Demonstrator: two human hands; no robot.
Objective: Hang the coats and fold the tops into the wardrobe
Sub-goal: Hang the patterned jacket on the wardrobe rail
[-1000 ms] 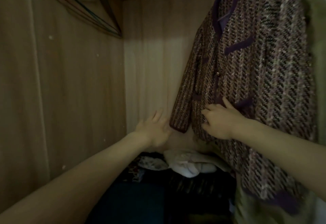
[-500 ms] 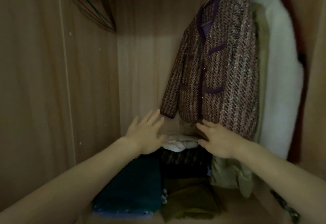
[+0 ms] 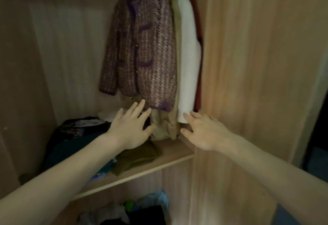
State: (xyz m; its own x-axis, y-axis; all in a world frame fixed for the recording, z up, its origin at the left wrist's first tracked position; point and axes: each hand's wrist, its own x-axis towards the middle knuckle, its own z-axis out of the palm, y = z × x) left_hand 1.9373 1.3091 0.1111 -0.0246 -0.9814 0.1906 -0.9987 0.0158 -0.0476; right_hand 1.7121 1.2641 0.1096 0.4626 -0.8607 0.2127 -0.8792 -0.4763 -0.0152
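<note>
While both hands hovered low in the wardrobe's hanging bay, the head view showed neither one holding anything: the left hand [image 3: 131,129] was spread flat, fingers splayed, just under the hem of the tweed jacket [image 3: 142,47], and the right hand [image 3: 204,130] was likewise spread, its fingertips at or just short of the bottom edge of the white coat [image 3: 188,56]; whether they touched could not be told. These coats hung crowded against the right side panel [image 3: 248,65], with a beige garment [image 3: 165,123] trailing down between them onto the shelf [image 3: 174,152] and a sliver of a red one behind. The folded tops [image 3: 74,136], a dark pile with an olive piece [image 3: 138,155] at its front, lay on the left of the same shelf, partly under the left forearm. The likeliest slip seemed to be a sleeve or hem snagged by a spread finger, which could drag a coat askew on its hanger; a sweep of the left forearm could also push the olive piece over the shelf's front lip into the cluttered compartment below. Room looked generous to the left, where the back wall stood bare, but tight on the right, the side panel close beside the right wrist. Only this one view was available.
</note>
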